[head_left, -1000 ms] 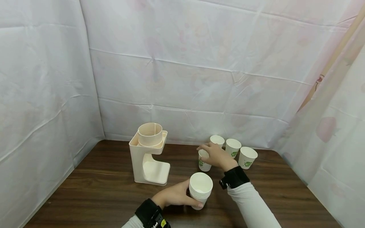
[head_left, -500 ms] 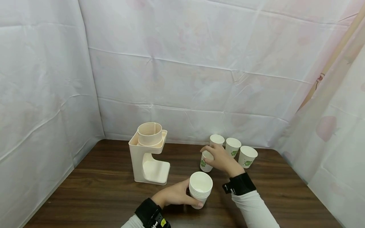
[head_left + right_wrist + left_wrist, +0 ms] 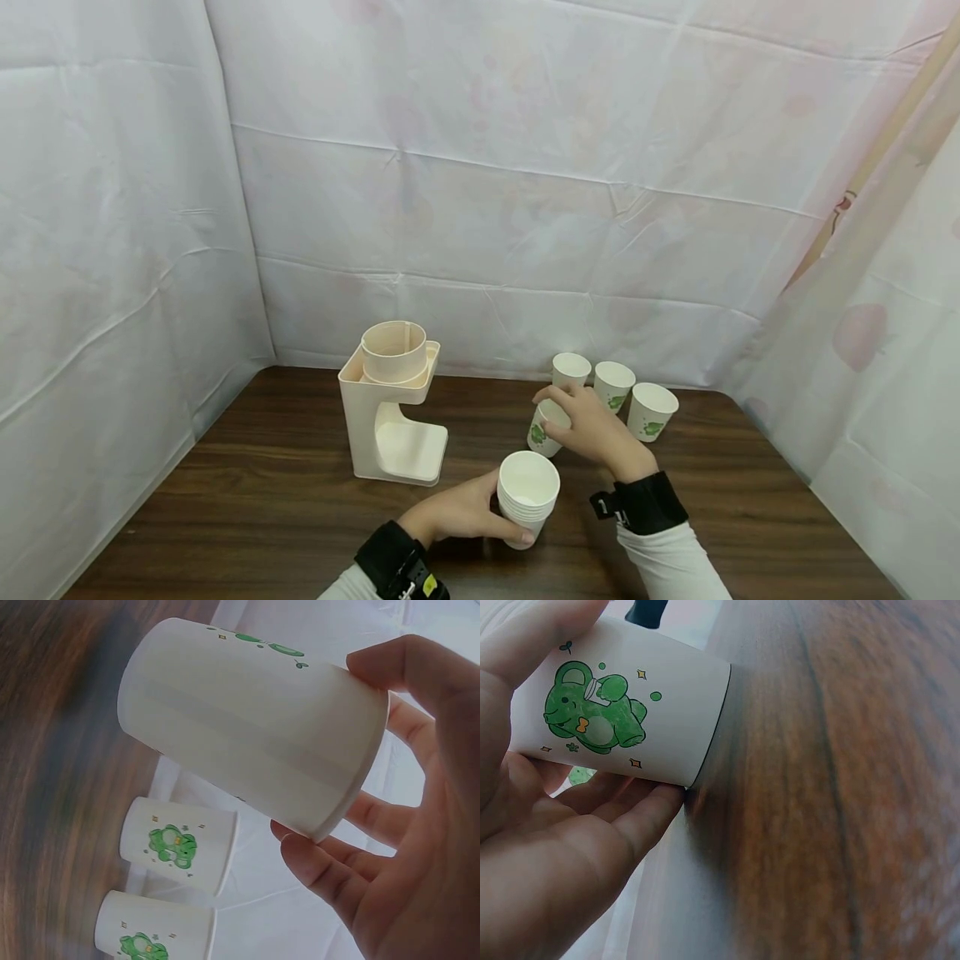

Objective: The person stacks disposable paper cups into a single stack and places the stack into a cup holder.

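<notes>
Pinching a paper cup (image 3: 542, 442) near its rim, right of centre in the head frame, the right hand (image 3: 594, 427) could buckle it by squeezing too hard, while the left hand (image 3: 465, 510) grips the cup stack (image 3: 528, 493) at lower centre, whose green bear print (image 3: 592, 712) only the left wrist view shows.

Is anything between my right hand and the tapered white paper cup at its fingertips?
Nothing visible: the right hand pinches that tapered white paper cup near its rim. Three similar cups stand nearby, not between.
</notes>
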Available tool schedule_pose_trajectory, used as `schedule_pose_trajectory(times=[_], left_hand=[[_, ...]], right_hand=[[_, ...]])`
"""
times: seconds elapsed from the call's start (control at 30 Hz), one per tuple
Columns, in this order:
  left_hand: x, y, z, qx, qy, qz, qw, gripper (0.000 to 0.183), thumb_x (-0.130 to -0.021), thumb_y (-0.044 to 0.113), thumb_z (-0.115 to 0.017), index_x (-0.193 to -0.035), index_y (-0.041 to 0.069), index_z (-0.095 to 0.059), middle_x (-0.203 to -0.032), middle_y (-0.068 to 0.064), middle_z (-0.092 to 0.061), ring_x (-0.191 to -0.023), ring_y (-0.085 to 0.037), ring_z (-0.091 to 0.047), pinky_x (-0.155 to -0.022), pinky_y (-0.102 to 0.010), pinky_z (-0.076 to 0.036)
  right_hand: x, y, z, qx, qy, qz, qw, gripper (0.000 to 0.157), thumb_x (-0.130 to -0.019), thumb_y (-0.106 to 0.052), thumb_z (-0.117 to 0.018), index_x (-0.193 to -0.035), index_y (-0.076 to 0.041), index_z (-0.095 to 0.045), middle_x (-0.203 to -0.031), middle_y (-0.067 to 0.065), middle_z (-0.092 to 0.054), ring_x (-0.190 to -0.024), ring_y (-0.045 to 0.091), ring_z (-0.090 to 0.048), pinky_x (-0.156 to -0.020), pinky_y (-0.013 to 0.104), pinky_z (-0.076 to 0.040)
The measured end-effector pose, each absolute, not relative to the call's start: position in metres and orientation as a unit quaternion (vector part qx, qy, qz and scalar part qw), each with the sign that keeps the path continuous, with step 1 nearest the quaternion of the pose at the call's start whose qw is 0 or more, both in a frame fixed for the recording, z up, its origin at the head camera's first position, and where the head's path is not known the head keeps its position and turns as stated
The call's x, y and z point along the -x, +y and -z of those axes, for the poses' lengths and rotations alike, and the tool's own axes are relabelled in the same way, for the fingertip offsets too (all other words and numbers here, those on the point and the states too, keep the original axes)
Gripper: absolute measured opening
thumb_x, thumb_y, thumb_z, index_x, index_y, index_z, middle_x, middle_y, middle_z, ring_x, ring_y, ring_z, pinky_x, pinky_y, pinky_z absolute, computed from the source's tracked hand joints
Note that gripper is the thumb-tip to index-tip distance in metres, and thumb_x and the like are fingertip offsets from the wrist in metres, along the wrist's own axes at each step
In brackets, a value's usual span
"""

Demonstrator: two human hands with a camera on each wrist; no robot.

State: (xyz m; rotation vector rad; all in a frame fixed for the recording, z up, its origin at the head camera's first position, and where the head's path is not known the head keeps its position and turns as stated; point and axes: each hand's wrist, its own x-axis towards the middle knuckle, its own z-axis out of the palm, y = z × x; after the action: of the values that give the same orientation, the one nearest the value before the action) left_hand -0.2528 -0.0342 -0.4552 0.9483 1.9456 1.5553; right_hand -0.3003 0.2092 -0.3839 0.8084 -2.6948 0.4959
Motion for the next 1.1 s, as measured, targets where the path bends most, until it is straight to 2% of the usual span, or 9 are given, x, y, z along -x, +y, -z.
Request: schedule_pose_trajectory(times=[0.27,0.57,0.8,1.1], left_hand=[[0.254,-0.032,0.455,-0.344,0.711,-0.566,0.238,0.077,-0.083,0.016,-0.084,-0.146,0.021,-0.04,-0.126,0.009,-0.06,-0.12,-0.01,-0.054,-0.105,-0.035,-0.036],[0.253,-0.033,0.456,-0.348,0.711,-0.565,0.233,0.074,-0.083,0.017,-0.084,-0.144,0.02,-0.042,-0.125,0.008,-0.06,-0.12,-0.011,-0.054,-0.104,-0.034,-0.036],[0.252,-0.034,0.455,-0.354,0.707,-0.568,0.228,0.075,-0.083,0.016,-0.084,-0.144,0.02,-0.042,-0.126,0.007,-0.06,-0.12,-0.011,-0.054,-0.104,-0.035,-0.037],[0.252,-0.034,0.455,-0.362,0.709,-0.561,0.225,0.075,-0.083,0.018,-0.083,-0.144,0.021,-0.041,-0.126,0.008,-0.06,-0.12,-0.011,-0.054,-0.104,-0.036,-0.037]], right_hand=[[0.29,0.216,0.375,-0.298,-0.923,-0.19,0.153,0.032,-0.093,-0.018,-0.072,-0.123,-0.018,-0.064,-0.119,0.014,-0.055,-0.1,0.032,-0.054,-0.079,0.047,-0.049],[0.281,0.228,0.362,-0.327,-0.905,-0.2,0.186,0.033,-0.09,-0.012,-0.072,-0.122,-0.013,-0.065,-0.12,0.015,-0.059,-0.114,0.035,-0.056,-0.086,0.053,-0.049],[0.272,0.234,0.351,-0.315,-0.908,-0.205,0.185,0.034,-0.09,-0.015,-0.072,-0.123,-0.021,-0.064,-0.119,0.012,-0.059,-0.109,0.031,-0.056,-0.084,0.05,-0.047],[0.255,0.231,0.337,-0.326,-0.902,-0.198,0.204,0.032,-0.094,-0.019,-0.069,-0.125,-0.023,-0.063,-0.121,0.009,-0.058,-0.111,0.028,-0.055,-0.086,0.05,-0.047]])
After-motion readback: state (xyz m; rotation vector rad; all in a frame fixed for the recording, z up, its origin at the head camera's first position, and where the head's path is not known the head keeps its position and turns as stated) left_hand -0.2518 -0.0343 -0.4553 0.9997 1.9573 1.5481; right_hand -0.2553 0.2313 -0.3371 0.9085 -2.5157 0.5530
